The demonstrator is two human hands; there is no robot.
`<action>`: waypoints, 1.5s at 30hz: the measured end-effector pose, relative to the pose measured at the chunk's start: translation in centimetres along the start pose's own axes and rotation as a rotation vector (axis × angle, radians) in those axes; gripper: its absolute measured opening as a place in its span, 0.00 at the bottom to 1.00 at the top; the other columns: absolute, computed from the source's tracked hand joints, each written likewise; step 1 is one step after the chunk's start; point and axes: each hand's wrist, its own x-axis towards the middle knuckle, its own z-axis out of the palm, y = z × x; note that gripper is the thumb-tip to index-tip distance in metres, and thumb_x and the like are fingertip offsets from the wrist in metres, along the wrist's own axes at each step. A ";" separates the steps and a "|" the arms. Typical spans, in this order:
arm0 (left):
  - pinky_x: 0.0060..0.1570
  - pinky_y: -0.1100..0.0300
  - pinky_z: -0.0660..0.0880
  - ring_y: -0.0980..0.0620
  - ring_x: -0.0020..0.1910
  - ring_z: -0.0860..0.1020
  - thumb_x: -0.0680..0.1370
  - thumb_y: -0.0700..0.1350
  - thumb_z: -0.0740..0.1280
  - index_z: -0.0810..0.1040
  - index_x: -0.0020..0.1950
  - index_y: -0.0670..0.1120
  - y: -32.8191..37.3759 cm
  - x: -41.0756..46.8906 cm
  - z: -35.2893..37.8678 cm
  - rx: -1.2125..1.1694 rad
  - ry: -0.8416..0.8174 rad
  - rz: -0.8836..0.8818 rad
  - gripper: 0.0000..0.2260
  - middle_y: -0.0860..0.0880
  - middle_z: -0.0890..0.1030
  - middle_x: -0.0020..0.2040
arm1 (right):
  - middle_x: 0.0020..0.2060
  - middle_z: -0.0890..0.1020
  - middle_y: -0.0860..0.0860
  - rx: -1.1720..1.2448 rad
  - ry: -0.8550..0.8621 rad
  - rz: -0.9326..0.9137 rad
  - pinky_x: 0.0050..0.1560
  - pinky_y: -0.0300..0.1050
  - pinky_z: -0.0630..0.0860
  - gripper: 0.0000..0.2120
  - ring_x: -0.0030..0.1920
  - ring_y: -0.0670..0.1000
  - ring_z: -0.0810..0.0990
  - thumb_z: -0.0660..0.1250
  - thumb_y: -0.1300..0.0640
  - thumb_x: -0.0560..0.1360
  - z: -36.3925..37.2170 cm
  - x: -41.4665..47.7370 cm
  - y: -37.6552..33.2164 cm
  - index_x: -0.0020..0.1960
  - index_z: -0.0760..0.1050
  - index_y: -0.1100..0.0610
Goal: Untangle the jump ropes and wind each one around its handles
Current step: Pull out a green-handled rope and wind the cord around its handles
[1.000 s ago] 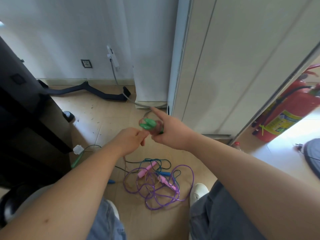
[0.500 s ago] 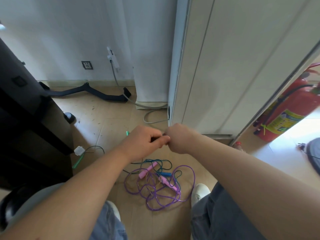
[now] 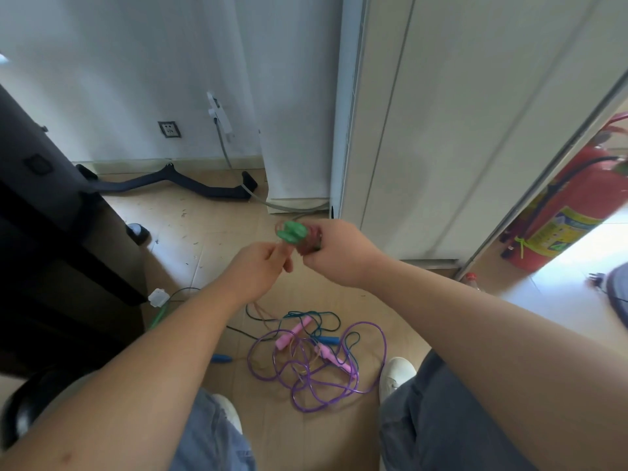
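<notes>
aloft, the right hand [image 3: 339,258] clamped blurred green handles [image 3: 291,231] wrapped in reddish cord [image 3: 311,242]. the left hand [image 3: 260,271] pinched that cord.

Black furniture [image 3: 51,232] closed off the left, white cabinet panels [image 3: 441,130] the right. Bare floor [image 3: 210,239] between them was open up to the black bar [image 3: 176,183] by the wall. The rope tangle [image 3: 316,365] cluttered the floor near the shoes.

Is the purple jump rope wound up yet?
No, the purple jump rope lies in loose tangled loops on the floor, with both pink handles among them.
</notes>
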 end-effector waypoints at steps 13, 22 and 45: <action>0.30 0.60 0.66 0.53 0.29 0.73 0.79 0.61 0.63 0.75 0.33 0.51 2.2 -1.5 -1.3 0.207 0.055 0.528 0.19 0.52 0.73 0.27 | 0.34 0.75 0.49 -0.703 -0.322 -0.049 0.36 0.46 0.75 0.08 0.38 0.53 0.79 0.62 0.60 0.77 0.9 -0.5 1.2 0.39 0.71 0.54; 0.36 0.55 0.69 0.49 0.30 0.74 0.81 0.59 0.61 0.77 0.31 0.49 0.0 -0.2 -1.7 -0.062 0.086 0.036 0.23 0.49 0.77 0.28 | 0.32 0.77 0.53 -0.315 -0.143 -0.155 0.31 0.44 0.68 0.07 0.33 0.54 0.75 0.65 0.57 0.73 0.5 -1.1 -1.4 0.38 0.73 0.58; 0.32 0.55 0.64 0.51 0.26 0.68 0.80 0.63 0.60 0.71 0.28 0.45 1.0 -0.7 -1.3 0.254 0.049 0.039 0.28 0.51 0.68 0.24 | 0.32 0.76 0.48 -0.477 -0.365 -0.229 0.31 0.42 0.68 0.03 0.32 0.48 0.75 0.66 0.56 0.73 1.6 -1.5 -0.3 0.42 0.74 0.53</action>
